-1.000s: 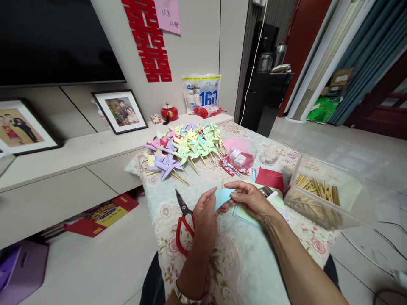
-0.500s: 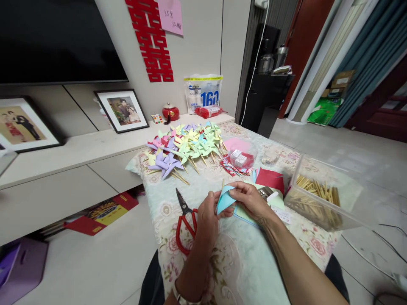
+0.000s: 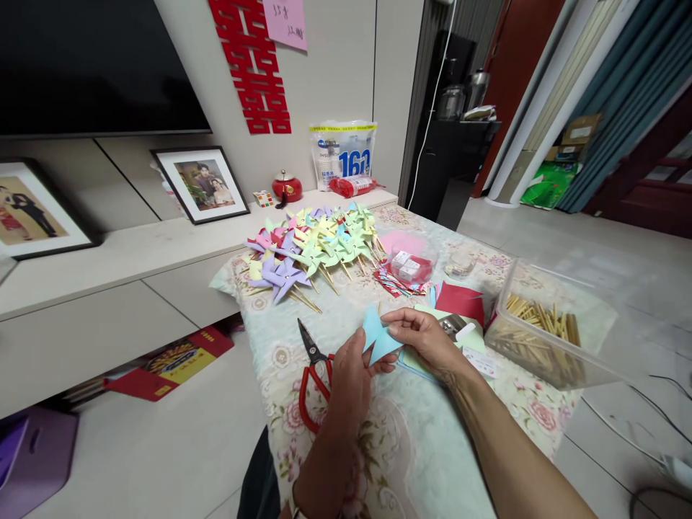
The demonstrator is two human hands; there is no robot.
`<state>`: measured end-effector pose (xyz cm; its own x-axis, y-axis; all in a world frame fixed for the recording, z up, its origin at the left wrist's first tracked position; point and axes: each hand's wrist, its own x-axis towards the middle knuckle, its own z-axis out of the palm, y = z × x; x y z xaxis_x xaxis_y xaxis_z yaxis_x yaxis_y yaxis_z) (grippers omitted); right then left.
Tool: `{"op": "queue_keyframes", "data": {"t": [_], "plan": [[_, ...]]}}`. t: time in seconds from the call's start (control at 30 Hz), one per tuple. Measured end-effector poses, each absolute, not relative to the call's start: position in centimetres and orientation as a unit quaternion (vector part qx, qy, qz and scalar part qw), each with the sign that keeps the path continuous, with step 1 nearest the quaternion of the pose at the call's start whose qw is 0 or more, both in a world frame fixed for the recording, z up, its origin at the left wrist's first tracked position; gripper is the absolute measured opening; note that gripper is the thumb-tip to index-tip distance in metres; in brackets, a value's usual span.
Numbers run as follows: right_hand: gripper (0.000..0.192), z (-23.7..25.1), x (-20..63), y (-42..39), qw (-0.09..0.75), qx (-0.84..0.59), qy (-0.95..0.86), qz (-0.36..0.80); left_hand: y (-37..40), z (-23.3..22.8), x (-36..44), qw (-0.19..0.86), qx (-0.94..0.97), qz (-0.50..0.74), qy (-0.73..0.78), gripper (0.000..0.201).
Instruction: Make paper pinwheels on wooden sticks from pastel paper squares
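Between my hands is a light blue paper pinwheel with cut, pointed flaps, held above the table. My left hand grips it from the left and below, its fingers partly behind the paper. The thumb and fingers of my right hand pinch its right side. A thin stick tip shows just above the paper; whether it is joined to it is hidden. Red-handled scissors lie left of my left hand, blades pointing away. Under and beside my right hand rest stacked green and blue paper sheets.
Finished pinwheels in several colours are piled at the back. A clear bin of wooden sticks stands right. Red paper, a clear round container and striped paper strips lie beyond my hands, on the floral tablecloth.
The blue paper, earlier curled into a rounded fold, now shows spread, pointed flaps. My hands stay on it in nearly the same place. The view has shifted slightly.
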<state>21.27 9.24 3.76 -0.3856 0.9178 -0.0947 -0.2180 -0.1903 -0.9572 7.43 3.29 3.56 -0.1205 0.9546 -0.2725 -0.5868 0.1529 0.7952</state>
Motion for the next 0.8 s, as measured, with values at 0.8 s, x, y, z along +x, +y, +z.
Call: {"op": "queue_keyframes", "data": {"t": [0.8], "plan": [[0.026, 4.3, 21.8, 8.9, 0.373, -0.366, -0.486, 0.701, 2.9, 4.0, 6.3, 0.696, 0.223, 0.586, 0.35, 0.021]]}}
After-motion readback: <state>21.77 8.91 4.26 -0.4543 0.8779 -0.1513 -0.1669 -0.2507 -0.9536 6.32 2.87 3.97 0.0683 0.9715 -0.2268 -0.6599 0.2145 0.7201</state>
